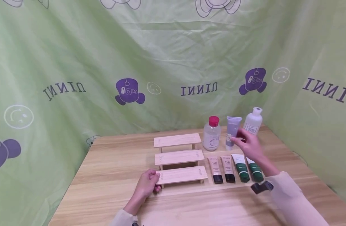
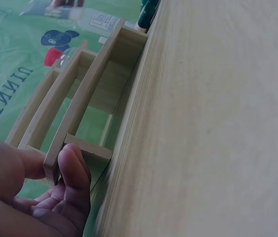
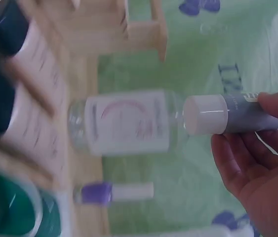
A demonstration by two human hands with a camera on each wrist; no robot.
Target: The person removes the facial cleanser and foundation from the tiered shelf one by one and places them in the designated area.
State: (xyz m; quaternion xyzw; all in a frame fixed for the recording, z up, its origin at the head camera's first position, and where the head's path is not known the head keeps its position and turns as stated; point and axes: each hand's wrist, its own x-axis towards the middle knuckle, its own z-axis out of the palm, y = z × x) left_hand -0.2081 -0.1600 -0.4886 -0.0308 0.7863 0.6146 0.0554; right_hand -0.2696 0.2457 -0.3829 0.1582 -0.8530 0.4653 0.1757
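Note:
My left hand [image 1: 146, 183] pinches the left end of the front wooden riser [image 1: 182, 175], thumb above and curled fingers below in the left wrist view. Two more risers, a middle one [image 1: 179, 157] and a back one [image 1: 177, 140], stand behind it in step-like rows. A grey-purple squeeze tube [image 1: 233, 128] with a white cap [image 3: 205, 114] is gripped in my right hand [image 1: 251, 147]. The tube is cap down, raised off the table in the right wrist view. Beside it stands a clear bottle [image 1: 211, 137] with a red cap.
A white bottle [image 1: 252, 121] stands behind my right hand. Two pink BB tubes [image 1: 215, 168] and two green-and-white tubes [image 1: 240, 166] lie right of the risers. A small purple bottle [image 3: 98, 193] with a white top shows in the right wrist view. Green cloth [image 1: 173, 62] surrounds the table.

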